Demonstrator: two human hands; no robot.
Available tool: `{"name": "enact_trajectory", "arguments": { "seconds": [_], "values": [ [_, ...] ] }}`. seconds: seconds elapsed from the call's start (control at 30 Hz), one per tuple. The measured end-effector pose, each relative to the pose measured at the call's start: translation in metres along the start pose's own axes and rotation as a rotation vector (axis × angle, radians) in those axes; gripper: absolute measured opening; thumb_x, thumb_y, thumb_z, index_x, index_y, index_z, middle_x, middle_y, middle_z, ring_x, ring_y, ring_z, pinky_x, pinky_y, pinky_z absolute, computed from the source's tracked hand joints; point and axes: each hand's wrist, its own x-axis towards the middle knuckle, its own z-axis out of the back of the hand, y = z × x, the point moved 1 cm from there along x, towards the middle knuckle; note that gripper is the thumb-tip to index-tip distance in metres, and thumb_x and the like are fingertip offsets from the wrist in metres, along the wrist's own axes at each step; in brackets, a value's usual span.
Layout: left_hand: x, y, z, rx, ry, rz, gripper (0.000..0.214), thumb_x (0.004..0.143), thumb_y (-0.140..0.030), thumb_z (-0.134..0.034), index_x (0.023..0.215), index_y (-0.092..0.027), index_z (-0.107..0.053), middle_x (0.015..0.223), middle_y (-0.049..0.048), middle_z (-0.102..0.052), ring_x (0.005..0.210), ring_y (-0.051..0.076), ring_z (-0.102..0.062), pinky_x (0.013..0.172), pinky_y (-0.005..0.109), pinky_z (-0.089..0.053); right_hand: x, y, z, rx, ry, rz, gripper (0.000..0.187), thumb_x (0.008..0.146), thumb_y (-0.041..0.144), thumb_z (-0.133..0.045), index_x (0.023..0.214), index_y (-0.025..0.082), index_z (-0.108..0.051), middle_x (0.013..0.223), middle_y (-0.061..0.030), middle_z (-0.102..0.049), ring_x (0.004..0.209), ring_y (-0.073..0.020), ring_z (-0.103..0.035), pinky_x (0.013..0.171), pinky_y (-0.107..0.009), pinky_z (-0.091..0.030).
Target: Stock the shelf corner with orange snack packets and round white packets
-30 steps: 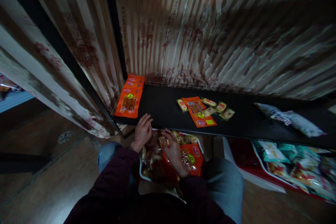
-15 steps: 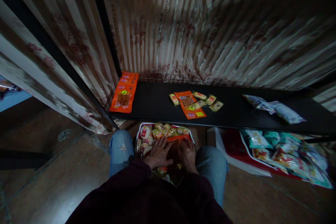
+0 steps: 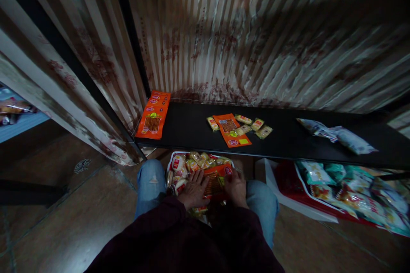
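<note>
Between my knees sits a white-rimmed tray (image 3: 168, 163) of small wrapped snacks (image 3: 178, 162). An orange snack packet (image 3: 214, 181) with brown sticks printed on it lies on top of them. My left hand (image 3: 194, 190) rests on the packet's left side, open, its fingers spread. At the packet's right edge is my right hand (image 3: 236, 188), thumb and fingers apart and fingertips slightly blurred; it appears open. The lower part of the tray is hidden by my forearms and dark sleeves.
Ahead is a black shelf (image 3: 188, 121) bearing orange packets (image 3: 153, 115), another orange packet (image 3: 232, 130), small yellow-wrapped snacks (image 3: 263, 131) and pale pouches (image 3: 352, 138). A red bin (image 3: 288, 181) of bagged snacks stands at right. A striped curtain (image 3: 224, 51) hangs behind.
My right hand has slid right, from over the orange packet to its right edge, uncovering more of its front. My left hand stays about where it was. The view has shifted slightly.
</note>
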Motion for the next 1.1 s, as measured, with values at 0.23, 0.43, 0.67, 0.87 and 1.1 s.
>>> {"name": "enact_trajectory", "arguments": {
  "seconds": [0.23,0.43,0.67,0.87,1.1],
  "values": [
    [0.001,0.0,-0.003,-0.024,-0.01,0.015,0.093,0.072,-0.049,-0.064,0.147,-0.014,-0.023,0.157,0.0182,-0.008,0.145,0.034,-0.005,0.117,0.051,-0.01,0.016,-0.002,0.022,0.219,0.145,-0.049,0.035,0.077,0.032,-0.052,0.105,0.02,-0.067,0.091,-0.0095,-0.072,0.084,-0.0247,-0.068,0.073,-0.033,-0.051],
    [0.003,-0.004,0.005,-0.136,-0.049,0.051,0.092,0.073,-0.044,-0.063,0.148,-0.014,-0.02,0.157,0.0145,-0.016,0.145,0.03,-0.012,0.118,0.047,-0.014,0.024,0.008,0.033,0.395,0.227,0.038,0.027,0.072,0.03,-0.052,0.087,0.022,-0.072,0.088,-0.0072,-0.074,0.086,-0.0259,-0.068,0.079,-0.038,-0.052],
    [0.006,-0.01,0.035,-0.321,-0.255,0.197,0.082,0.079,-0.034,-0.057,0.148,-0.011,-0.02,0.153,0.0141,-0.028,0.141,0.026,-0.025,0.117,0.04,-0.024,0.03,0.035,0.071,0.607,0.354,0.117,0.034,0.072,0.046,-0.054,0.087,0.02,-0.07,0.086,-0.0067,-0.073,0.084,-0.025,-0.066,0.08,-0.038,-0.051],
    [0.011,0.0,0.052,-0.514,-0.343,0.277,0.045,0.078,-0.033,-0.059,0.119,-0.015,-0.055,0.121,0.0133,-0.061,0.114,0.026,-0.055,0.099,0.038,-0.041,0.029,0.061,0.094,0.78,0.528,0.121,0.044,0.069,0.059,-0.061,0.086,0.019,-0.069,0.08,-0.005,-0.071,0.075,-0.022,-0.065,0.07,-0.033,-0.051],
    [0.009,0.008,0.058,-0.807,-0.348,0.254,0.013,0.077,-0.031,-0.058,0.08,-0.019,-0.056,0.075,-0.001,-0.06,0.071,0.014,-0.053,0.067,0.026,-0.041,0.038,0.071,0.103,0.849,0.413,0.047,0.041,0.062,0.057,-0.071,0.081,0.02,-0.072,0.076,-0.0041,-0.072,0.072,-0.0217,-0.065,0.066,-0.032,-0.052]
  ]
}}
